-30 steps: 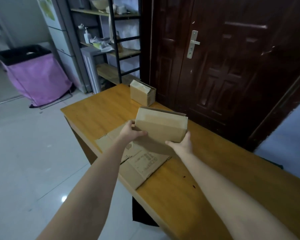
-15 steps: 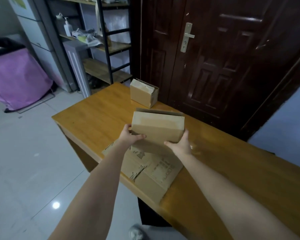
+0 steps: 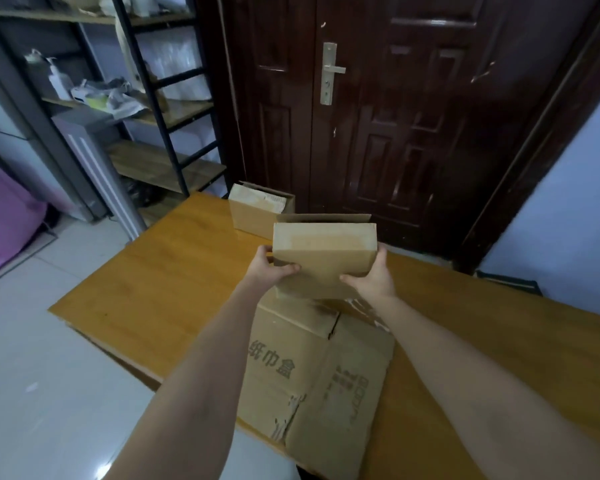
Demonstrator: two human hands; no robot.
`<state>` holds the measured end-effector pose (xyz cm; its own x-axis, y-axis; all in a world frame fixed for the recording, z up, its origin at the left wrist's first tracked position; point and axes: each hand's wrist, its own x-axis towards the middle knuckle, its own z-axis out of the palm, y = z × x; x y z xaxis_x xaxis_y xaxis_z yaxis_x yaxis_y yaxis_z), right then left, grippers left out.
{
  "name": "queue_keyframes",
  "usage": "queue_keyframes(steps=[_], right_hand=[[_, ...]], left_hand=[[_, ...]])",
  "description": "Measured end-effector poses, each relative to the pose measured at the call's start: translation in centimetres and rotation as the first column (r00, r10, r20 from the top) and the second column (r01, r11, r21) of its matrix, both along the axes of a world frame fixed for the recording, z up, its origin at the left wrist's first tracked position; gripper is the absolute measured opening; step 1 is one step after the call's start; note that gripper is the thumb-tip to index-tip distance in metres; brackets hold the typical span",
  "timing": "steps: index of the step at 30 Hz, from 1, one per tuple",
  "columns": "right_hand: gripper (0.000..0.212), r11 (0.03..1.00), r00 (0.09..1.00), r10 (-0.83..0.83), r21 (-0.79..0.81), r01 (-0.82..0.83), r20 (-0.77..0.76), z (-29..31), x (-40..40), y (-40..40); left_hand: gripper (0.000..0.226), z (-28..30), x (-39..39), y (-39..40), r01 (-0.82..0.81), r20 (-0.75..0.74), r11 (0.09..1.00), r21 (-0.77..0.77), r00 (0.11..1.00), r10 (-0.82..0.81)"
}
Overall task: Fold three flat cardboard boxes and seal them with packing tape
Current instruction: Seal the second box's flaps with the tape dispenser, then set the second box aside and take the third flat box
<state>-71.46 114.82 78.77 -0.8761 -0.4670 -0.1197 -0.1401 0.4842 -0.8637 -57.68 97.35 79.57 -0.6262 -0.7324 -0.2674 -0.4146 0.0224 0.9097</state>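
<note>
I hold a folded brown cardboard box (image 3: 323, 254) above the wooden table (image 3: 160, 282), one flap raised at its far edge. My left hand (image 3: 269, 268) grips its left end, thumb across the near face. My right hand (image 3: 374, 277) grips its right end in the same way. Under my forearms a flat cardboard box (image 3: 312, 372) with printed characters lies on the table, its near edge hanging past the table's front. Another folded box (image 3: 253, 211) stands at the table's far edge. No tape shows in view.
A dark wooden door (image 3: 378, 116) with a metal handle stands just behind the table. A black-framed shelf unit (image 3: 160, 109) with bottles and clutter is at the left. A purple bag (image 3: 4, 209) sits at the far left on the pale tiled floor.
Both hands have carried the folded box a little farther from me, toward the box at the table's far edge. The view has swung so the flat cardboard lies straight under my arms.
</note>
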Motion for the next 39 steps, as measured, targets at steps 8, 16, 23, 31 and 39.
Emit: queue_keyframes(steps=[8, 16, 23, 31, 39], right_hand=[[0.105, 0.985, 0.990, -0.135, 0.114, 0.130, 0.033, -0.7, -2.5, -1.2], [0.086, 0.929, 0.930, -0.363, 0.109, 0.355, 0.064, -1.1, -2.8, -1.1], [0.067, 0.892, 0.889, -0.450, 0.096, 0.442, 0.082, -1.0, -4.9, -1.6], [0.066, 0.898, 0.887, -0.439, 0.096, 0.429, 0.145, -2.3, -9.0, -3.1], [0.070, 0.877, 0.848, -0.479, 0.094, 0.470, 0.227, -4.1, -11.2, -4.3]], left_hand=[[0.086, -1.0, -4.4, -2.4, 0.125, 0.062, 0.992, -0.010, 0.990, -0.124], [0.090, -1.7, -8.9, -4.7, 0.373, 0.133, 0.927, 0.030, 0.918, -0.374], [0.084, -2.3, -12.9, -6.1, 0.422, 0.115, 0.906, 0.043, 0.898, -0.424], [0.073, -3.6, -16.7, -6.7, 0.414, 0.111, 0.901, 0.133, 0.897, -0.429], [0.082, -4.4, -19.1, -7.3, 0.398, 0.162, 0.889, 0.228, 0.885, -0.437]])
